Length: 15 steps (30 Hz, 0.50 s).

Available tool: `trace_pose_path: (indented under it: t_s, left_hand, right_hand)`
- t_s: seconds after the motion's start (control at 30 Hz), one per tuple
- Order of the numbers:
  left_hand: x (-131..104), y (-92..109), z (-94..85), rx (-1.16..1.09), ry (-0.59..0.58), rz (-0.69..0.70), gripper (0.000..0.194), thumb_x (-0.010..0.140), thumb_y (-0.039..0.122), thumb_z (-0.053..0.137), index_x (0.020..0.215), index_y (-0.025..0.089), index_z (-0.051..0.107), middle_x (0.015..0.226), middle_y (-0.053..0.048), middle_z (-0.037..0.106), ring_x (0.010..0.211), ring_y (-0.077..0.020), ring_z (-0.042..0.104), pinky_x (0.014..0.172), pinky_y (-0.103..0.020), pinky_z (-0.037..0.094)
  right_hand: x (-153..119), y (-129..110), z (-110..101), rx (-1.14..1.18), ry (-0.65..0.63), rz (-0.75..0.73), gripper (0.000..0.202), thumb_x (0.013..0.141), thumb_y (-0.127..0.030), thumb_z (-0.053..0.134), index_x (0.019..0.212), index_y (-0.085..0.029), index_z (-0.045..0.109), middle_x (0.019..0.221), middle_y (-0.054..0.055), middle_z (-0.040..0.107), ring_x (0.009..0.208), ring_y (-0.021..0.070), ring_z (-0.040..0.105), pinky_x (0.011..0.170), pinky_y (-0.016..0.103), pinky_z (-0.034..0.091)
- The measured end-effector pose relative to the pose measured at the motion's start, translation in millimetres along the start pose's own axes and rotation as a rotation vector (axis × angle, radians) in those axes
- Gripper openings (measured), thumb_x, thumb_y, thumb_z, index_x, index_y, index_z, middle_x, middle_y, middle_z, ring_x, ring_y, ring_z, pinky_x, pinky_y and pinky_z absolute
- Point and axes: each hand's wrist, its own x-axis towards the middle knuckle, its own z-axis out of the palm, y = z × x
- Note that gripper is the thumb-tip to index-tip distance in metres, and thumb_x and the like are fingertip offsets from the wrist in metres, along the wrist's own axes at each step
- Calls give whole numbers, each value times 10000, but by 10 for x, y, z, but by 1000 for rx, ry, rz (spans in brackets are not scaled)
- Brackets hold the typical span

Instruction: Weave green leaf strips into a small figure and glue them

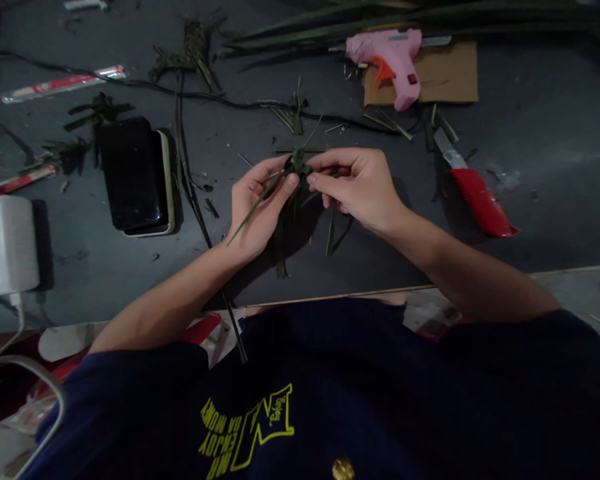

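Between my two hands is a small woven piece of green leaf strips (pixel 299 162), with several loose strip ends sticking out upward and down toward the table. My left hand (pixel 261 207) pinches its left side between thumb and fingers, and one thin strip runs back across that hand toward the wrist. On the right side, my right hand (pixel 363 187) is closed at the piece's edge, thumb and forefinger pressed together on it. Part of the weave is hidden behind the fingertips. Below the hands, strip ends hang over the dark table (pixel 380 267).
A pink glue gun (pixel 393 57) lies on a piece of cardboard (pixel 453 77) at the back. To the right is a red-handled knife (pixel 480 197). Two phones (pixel 133 173) lie stacked left, near a white box (pixel 5 247). Woven leaf pieces (pixel 193 50) and a black cable (pixel 250 105) cross the back.
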Motion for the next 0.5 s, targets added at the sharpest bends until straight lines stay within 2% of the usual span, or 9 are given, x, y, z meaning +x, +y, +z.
trace_pose_path:
  t_s: [0.1,0.3,0.4,0.5]
  left_hand:
    - [4,-18,-18,6,34,-1,261,794,320,888,1019,228,793,1071,-38,798,1131,-253,752,1045,-377,608]
    - [10,-19,-48,116,-26,93,278,862,382,824,1081,211,803,1099,-53,807,1052,-234,770,1006,-365,618]
    - [-4,-11,-44,143,-44,118,295,865,417,814,1093,229,800,1129,-48,803,1099,-246,758,1026,-379,612]
    - [-25,-6,-32,167,-55,137,318,855,420,824,1101,220,805,1145,-66,799,1114,-264,753,1054,-404,598]
  right_hand:
    - [6,24,4,32,14,-8,79,791,-154,813,854,-132,770,689,-16,706,515,45,556,440,160,446]
    - [7,51,-39,-1,-41,-39,347,780,-458,855,897,-137,794,714,1,705,485,44,532,371,170,336]
    - [10,65,-55,-10,-48,-42,398,772,-517,849,903,-144,798,734,7,706,523,53,556,389,172,344]
    - [23,79,-61,-3,-49,-30,407,737,-511,876,882,-139,798,719,7,704,534,60,553,422,184,379]
